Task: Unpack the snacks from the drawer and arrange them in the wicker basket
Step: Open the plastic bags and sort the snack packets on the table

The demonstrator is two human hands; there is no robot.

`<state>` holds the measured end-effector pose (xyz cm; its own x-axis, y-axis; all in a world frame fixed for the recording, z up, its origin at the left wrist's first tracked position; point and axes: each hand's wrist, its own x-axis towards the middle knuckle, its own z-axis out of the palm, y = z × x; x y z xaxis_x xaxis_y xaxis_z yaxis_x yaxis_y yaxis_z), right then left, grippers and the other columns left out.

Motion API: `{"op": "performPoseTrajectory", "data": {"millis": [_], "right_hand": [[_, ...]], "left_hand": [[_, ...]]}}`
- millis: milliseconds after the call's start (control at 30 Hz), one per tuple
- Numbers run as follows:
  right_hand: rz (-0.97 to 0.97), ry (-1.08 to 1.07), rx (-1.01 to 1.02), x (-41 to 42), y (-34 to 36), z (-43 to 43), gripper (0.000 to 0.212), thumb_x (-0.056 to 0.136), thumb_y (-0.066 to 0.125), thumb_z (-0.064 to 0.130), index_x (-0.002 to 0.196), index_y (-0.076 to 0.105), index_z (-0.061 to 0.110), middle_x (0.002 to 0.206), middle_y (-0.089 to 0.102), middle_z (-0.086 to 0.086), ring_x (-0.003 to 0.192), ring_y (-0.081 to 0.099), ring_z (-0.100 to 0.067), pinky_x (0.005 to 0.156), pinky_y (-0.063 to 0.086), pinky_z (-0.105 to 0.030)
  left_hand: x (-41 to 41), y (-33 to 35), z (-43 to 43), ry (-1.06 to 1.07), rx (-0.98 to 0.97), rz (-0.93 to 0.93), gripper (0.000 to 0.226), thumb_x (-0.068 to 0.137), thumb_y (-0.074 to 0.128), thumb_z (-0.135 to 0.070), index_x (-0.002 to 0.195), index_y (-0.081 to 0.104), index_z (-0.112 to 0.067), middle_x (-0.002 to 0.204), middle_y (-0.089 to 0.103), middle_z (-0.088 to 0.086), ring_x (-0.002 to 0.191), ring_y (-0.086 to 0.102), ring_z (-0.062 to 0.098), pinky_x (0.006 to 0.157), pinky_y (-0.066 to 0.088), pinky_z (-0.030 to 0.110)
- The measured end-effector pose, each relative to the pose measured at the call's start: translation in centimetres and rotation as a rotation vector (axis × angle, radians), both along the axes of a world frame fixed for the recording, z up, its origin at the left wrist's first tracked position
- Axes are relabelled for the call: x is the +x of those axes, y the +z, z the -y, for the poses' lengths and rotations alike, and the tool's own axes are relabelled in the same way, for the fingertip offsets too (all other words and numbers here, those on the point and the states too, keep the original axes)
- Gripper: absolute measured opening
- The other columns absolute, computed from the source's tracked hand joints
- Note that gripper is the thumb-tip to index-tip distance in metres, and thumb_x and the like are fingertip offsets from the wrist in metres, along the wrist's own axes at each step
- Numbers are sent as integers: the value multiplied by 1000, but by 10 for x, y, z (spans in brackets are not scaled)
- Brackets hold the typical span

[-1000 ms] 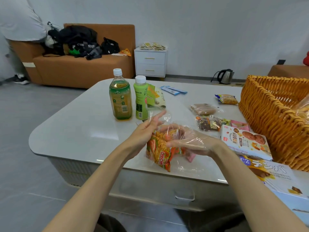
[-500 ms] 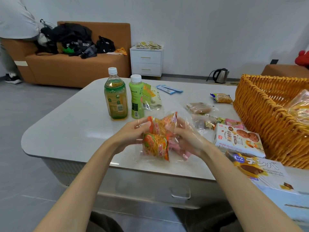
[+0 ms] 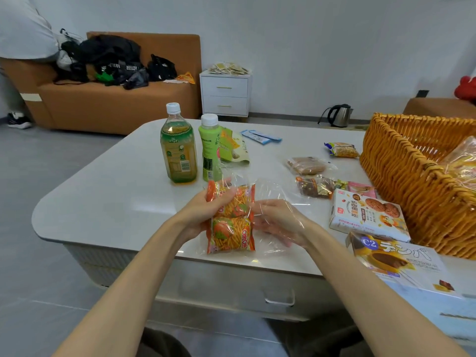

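Orange snack packets (image 3: 230, 222) hang over the table's front edge, partly wrapped in a clear plastic bag (image 3: 268, 194). My left hand (image 3: 203, 215) grips the upper packet from the left. My right hand (image 3: 279, 221) is inside the clear bag, fingers loosely curled on the film. The wicker basket (image 3: 401, 181) stands at the right of the table with a wrapped item inside. The drawer (image 3: 257, 292) under the tabletop is closed.
On the white table (image 3: 108, 191): two green bottles (image 3: 179, 148), a cookie box (image 3: 368, 215), a C2 box (image 3: 396, 258) and several small snack packs (image 3: 309, 164). An orange sofa (image 3: 113, 99), white nightstand (image 3: 225, 92) and kettle (image 3: 338, 115) stand behind. A person stands far left.
The packets have come further out of the clear bag and now hang upright. My left hand closed on the top packet; my right hand drew the bag off to the right.
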<state>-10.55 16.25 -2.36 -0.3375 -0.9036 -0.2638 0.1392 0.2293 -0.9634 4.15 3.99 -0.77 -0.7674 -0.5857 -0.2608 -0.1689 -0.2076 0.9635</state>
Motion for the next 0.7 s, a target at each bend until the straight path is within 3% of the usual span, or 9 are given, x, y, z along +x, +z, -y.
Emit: {"op": "performPoseTrajectory", "data": {"millis": [100,167,267,333,400,467,533,600,700], "right_hand": [[-90,19,9,-4,3,-2,34,93,62,22,120,65,1,115,69,-17,99,68,-22,100,50,-35],[-110,23,11,-9,6,-6,36,93,62,23,125,62,7,118,68,-13,100,68,-25,97,52,-37],[-123,-46,-2,-17,11,-15,26,97,56,17,120,63,8,114,69,-13,99,67,-33,91,55,-40],[-129,-81,40,-23,13,-22,23,100,51,17,117,65,10,110,71,-9,94,68,-26,83,58,-34],[-163,-132,92,-28,15,-29,23,100,51,22,114,66,13,104,73,-5,84,69,-19,71,59,-29],[-243,-204,121,-32,13,-35,22,99,53,23,111,67,12,98,74,-4,73,67,-17,65,58,-27],[-369,-292,86,-35,11,-38,22,99,50,18,110,67,9,92,73,-4,73,68,-18,67,58,-28],[-576,-394,46,-41,11,-43,22,98,51,15,109,69,9,89,73,0,78,67,-17,72,54,-30],[-954,-516,91,-58,9,-55,22,92,56,13,108,71,13,99,70,5,96,62,-14,78,41,-25]], "left_hand": [[-2,-3,6,121,-23,14,42,82,70,-36,121,60,-23,106,72,2,95,69,19,76,56,33],[-2,-4,10,195,-41,51,46,81,71,-40,118,62,-15,106,72,5,93,69,21,73,55,32],[-4,-6,17,298,-218,144,47,81,70,-46,116,58,-17,111,67,3,87,64,15,66,51,26],[-4,-10,22,362,-370,197,63,81,69,-47,131,47,-15,123,61,5,97,60,17,77,49,30],[-3,-16,27,406,-591,327,82,84,66,-48,148,27,-14,140,49,9,118,53,26,95,46,40],[-3,-18,24,460,-826,453,80,91,60,-43,152,17,-16,149,36,13,132,39,32,105,37,47],[-6,-14,13,496,-1023,431,65,94,54,-38,150,27,-18,150,33,12,136,32,31,112,31,47],[-16,-8,-5,366,-1160,369,55,96,48,-43,146,37,-24,153,31,8,141,26,27,116,22,49],[-35,-12,-39,14,-1209,474,63,91,35,-67,148,24,-43,161,9,1,148,1,27,117,0,56]]}}
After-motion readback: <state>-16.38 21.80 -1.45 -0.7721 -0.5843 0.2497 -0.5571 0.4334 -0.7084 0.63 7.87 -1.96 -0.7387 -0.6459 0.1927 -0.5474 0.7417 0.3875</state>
